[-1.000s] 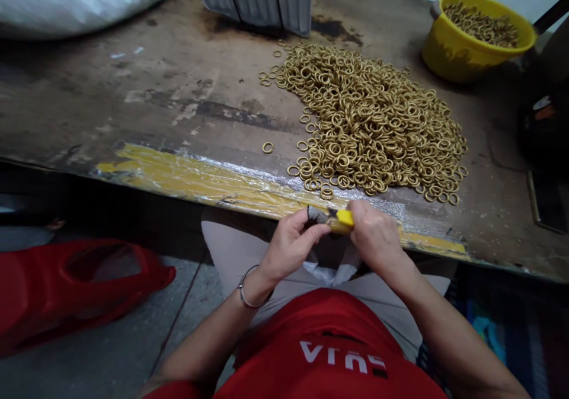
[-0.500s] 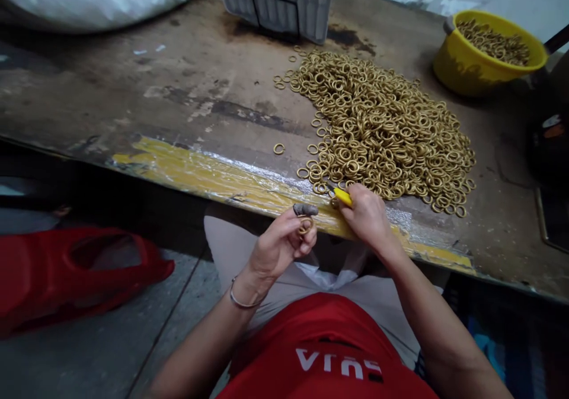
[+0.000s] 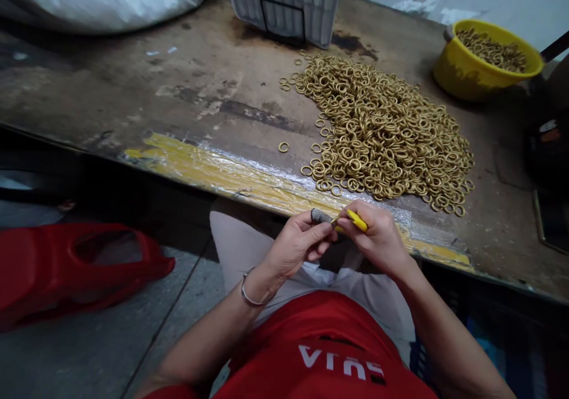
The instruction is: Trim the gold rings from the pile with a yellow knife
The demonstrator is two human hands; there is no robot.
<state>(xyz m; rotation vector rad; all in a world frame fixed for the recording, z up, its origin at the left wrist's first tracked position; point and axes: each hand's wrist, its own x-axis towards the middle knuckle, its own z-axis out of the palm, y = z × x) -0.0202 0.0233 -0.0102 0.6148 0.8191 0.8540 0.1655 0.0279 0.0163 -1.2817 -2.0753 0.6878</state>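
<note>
My left hand [image 3: 306, 236], with grey wrapping on its index finger, is closed in a pinch at the front edge of the table. A brass-coloured ring [image 3: 334, 223] is in that pinch, mostly hidden by the fingers. My right hand [image 3: 376, 230] is closed around a small tool with a yellow handle [image 3: 357, 220]. Its working end meets the left fingertips, so its kind cannot be made out. Just beyond both hands lies a large pile of brass-coloured rings [image 3: 386, 132]. One loose ring [image 3: 283, 147] lies apart to the left.
A yellow tub [image 3: 475, 82] of rings stands at the back right. A grey ribbed container [image 3: 284, 13] is at the back, a white sack [image 3: 102, 2] at the back left. Yellow tape [image 3: 213, 174] runs along the table edge. A red plastic stool [image 3: 89, 268] is at lower left.
My right hand has drawn back from the edge of the pile with the yellow-handled tool and now meets my left hand. The left hand has moved slightly right, still pinching the ring.
</note>
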